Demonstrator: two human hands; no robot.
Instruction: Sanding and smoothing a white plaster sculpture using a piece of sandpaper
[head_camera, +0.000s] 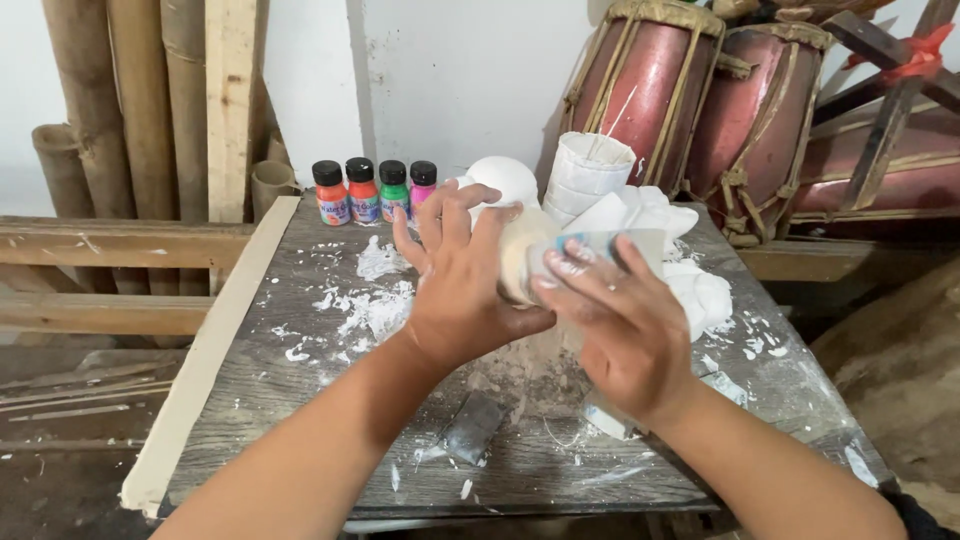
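From the head view, both hands meet over the middle of the grey wooden table (300, 400). The left hand (462, 300) clasps a pale plaster figure (517, 262), fingers (440, 222) wrapped over its top. The right hand (622, 325) presses a sheet of sandpaper (610, 243) against the figure's side, fingers spread flat. This looks like smoothing work. Four paint bottles (375, 190) stand at eleven o'clock, white plaster pieces (690, 280) at two o'clock.

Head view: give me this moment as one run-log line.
left hand: grips white figure | right hand: presses sandpaper sheet on it | below: dust pile, wooden table | behind: four paint bottles
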